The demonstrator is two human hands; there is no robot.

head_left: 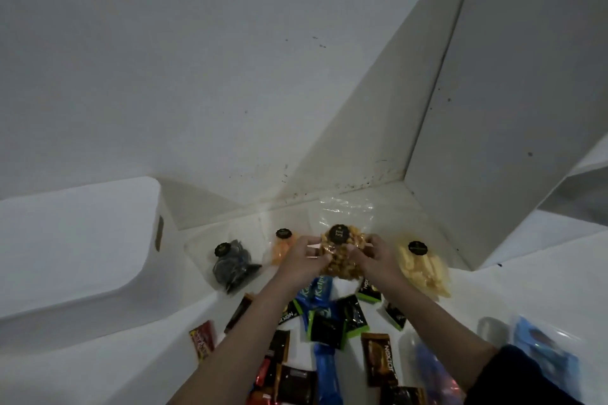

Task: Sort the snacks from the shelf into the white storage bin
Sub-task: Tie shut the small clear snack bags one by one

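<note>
You can read "Nextar" on the brown packet (379, 359) lying near your right forearm, the white letters running down its side. The same word shows, upside down, on a black and green packet (287, 315) partly under your left forearm, and in part on another black and green packet (369, 290) below your right hand. The blue packets (316, 290) just under the bag you hold carry white letters starting "Kel"; the rest is cut off. The round black stickers on the clear bags bear print too small and blurred to read.
</note>
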